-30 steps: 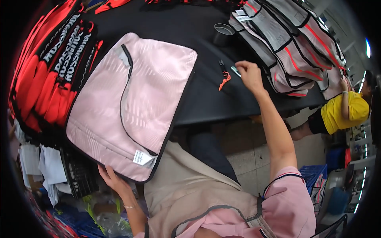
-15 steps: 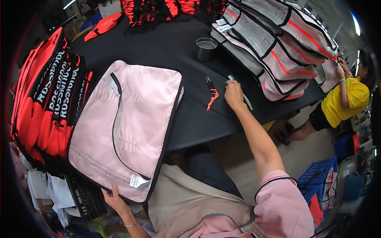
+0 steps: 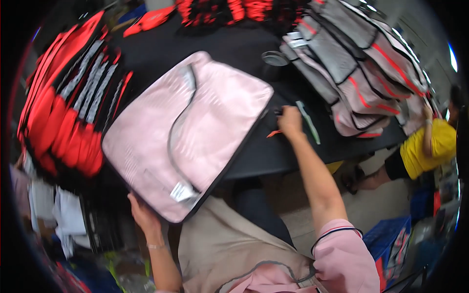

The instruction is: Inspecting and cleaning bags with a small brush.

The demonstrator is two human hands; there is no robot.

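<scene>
The pink bag [image 3: 188,134] lies flat on the black table [image 3: 244,49], its lower corner hanging past the table's near edge toward the person. A grey zipper curves down its face, and a small white tag [image 3: 181,191] sits near the lower corner.

The left hand [image 3: 142,215] is at the bag's 7 o'clock corner, touching the underside edge; its grip is partly hidden beneath the fabric, so whether the fingers are spread or closed cannot be told.

The right hand [image 3: 290,121] rests on the table at the bag's 3 o'clock side, just beside the bag's black edge. Its grip is curled over a small orange-handled tool [image 3: 273,133] (picture blurred; whether it actually pinches the tool cannot be told). A green pen-like stick [image 3: 309,122] lies just beside the hand at 3 o'clock.

A stack of red and black bags [image 3: 68,112] lies at the pink bag's 9 o'clock. A pile of grey bags with red trim [image 3: 361,73] lies at 2 o'clock. A round dark lid [image 3: 274,58] sits at 1 o'clock. Another person in a yellow top [image 3: 430,146] is at the far right edge.
</scene>
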